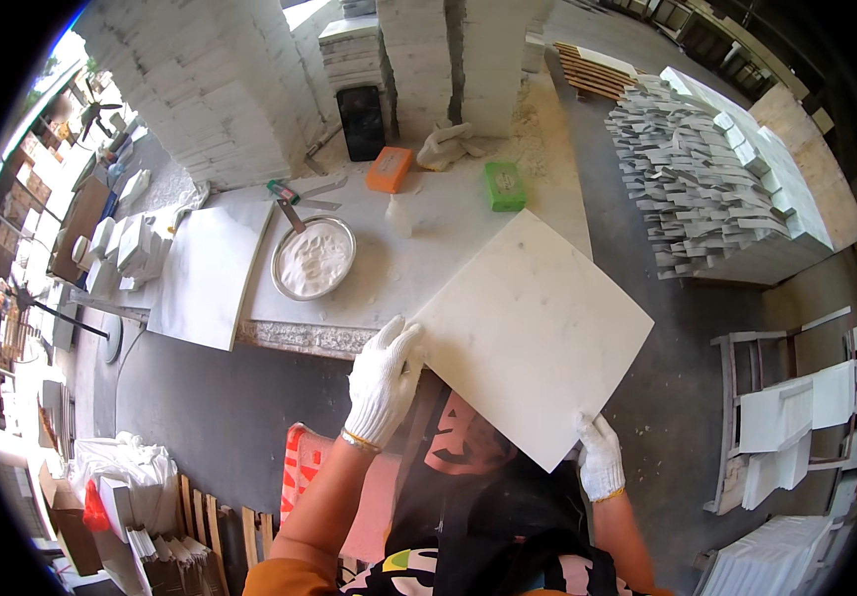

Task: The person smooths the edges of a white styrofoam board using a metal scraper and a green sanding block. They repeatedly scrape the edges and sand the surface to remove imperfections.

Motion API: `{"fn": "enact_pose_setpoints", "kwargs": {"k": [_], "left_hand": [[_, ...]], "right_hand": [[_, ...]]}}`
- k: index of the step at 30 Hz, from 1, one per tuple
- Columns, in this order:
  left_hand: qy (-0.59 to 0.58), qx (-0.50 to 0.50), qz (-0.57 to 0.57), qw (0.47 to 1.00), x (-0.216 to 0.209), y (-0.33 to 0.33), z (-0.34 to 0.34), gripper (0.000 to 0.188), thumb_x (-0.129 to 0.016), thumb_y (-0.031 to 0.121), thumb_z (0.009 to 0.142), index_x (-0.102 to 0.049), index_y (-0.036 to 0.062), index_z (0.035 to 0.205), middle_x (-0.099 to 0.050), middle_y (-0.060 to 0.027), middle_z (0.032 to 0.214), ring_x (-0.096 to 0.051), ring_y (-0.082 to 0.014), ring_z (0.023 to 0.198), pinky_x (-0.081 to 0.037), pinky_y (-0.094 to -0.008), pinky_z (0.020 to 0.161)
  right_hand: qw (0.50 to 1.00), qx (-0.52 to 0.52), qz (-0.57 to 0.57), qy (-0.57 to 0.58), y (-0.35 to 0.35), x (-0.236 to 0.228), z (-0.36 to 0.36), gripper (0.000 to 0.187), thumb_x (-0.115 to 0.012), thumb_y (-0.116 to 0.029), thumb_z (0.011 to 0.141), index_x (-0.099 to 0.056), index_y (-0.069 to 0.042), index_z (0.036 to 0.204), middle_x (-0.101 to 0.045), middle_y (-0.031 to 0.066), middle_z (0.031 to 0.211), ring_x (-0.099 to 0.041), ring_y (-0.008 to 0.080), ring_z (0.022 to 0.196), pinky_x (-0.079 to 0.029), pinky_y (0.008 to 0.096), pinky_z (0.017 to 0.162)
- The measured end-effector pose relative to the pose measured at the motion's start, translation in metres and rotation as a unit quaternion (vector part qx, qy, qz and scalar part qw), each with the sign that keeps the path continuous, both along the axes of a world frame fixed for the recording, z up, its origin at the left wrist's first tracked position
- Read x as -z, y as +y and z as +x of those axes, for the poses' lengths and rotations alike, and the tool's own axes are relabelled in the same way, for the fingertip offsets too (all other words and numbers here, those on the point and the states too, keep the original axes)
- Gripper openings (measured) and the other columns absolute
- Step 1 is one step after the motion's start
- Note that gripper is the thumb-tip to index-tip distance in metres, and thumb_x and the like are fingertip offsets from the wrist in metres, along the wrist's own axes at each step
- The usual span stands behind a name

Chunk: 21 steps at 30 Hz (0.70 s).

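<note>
A square white marble tile [538, 333] with faint grey marks lies turned cornerwise over the table's front edge and juts out toward my body. My left hand [386, 382], in a white knit glove, is at the tile's left corner, its fingers close together along the edge. On the lower right edge my right hand [599, 457], gloved alike, grips the tile with its fingers partly hidden beneath. Left of the tile stands a metal bowl [280, 283] of white powder or paste, with a scraper [291, 215] standing in it.
On the worktable [379, 288] are an orange box [389, 169], a green box [505, 187], a small white bottle [398, 216] and a crumpled cloth [446, 147]. Tall stone stacks [210, 89] stand behind. Another marble slab [208, 268] lies left; stacked strips [692, 179] stand right.
</note>
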<state>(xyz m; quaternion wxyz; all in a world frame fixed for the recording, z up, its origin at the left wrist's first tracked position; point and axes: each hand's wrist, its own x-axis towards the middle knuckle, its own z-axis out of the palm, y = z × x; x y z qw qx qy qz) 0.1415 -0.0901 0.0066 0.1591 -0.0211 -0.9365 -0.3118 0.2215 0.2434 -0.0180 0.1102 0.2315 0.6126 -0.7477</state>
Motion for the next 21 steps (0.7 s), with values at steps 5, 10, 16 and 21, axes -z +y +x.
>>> {"fn": "enact_pose_setpoints", "kwargs": {"k": [5,10,16,21], "left_hand": [[-0.013,-0.006,-0.009,1.0,0.002,0.008,0.001,0.022,-0.064,0.017,0.094,-0.072,0.0108,0.114,-0.07,-0.016,0.116,-0.065,-0.0383,0.105,-0.053,-0.0433,0.089],[-0.177,-0.014,0.139,0.974,-0.005,0.002,0.028,0.027,-0.058,0.023,0.1,-0.071,0.0067,0.116,-0.072,-0.0143,0.104,-0.069,-0.0278,0.091,-0.054,-0.0361,0.083],[-0.413,0.097,0.357,0.832,-0.019,0.023,0.062,0.028,-0.056,0.011,0.1,-0.07,-0.0031,0.12,-0.072,-0.0106,0.093,-0.069,-0.0133,0.086,-0.054,-0.0262,0.081],[-0.255,0.085,0.278,0.922,-0.01,0.03,0.044,0.027,-0.058,0.009,0.098,-0.071,-0.0012,0.12,-0.073,-0.011,0.095,-0.069,-0.0159,0.084,-0.054,-0.028,0.079]], "right_hand": [[0.999,-0.028,0.036,-0.013,0.024,0.001,-0.011,0.037,-0.065,-0.022,0.097,-0.068,0.005,0.122,-0.072,0.0083,0.108,-0.065,0.0141,0.1,-0.051,0.0292,0.087],[0.994,0.021,0.081,0.065,0.05,-0.005,-0.05,0.043,-0.068,-0.025,0.097,-0.066,0.005,0.128,-0.071,0.0072,0.115,-0.066,0.0127,0.101,-0.05,0.027,0.091],[0.992,0.1,0.067,0.021,0.093,-0.003,-0.06,0.056,-0.067,-0.036,0.099,-0.057,-0.002,0.141,-0.068,0.0111,0.118,-0.067,0.0163,0.094,-0.054,0.0293,0.074],[0.977,0.105,-0.185,0.02,0.085,0.021,-0.03,0.07,-0.068,-0.05,0.096,-0.044,-0.009,0.147,-0.068,0.0118,0.108,-0.06,0.0145,0.075,-0.045,0.0239,0.059]]}}
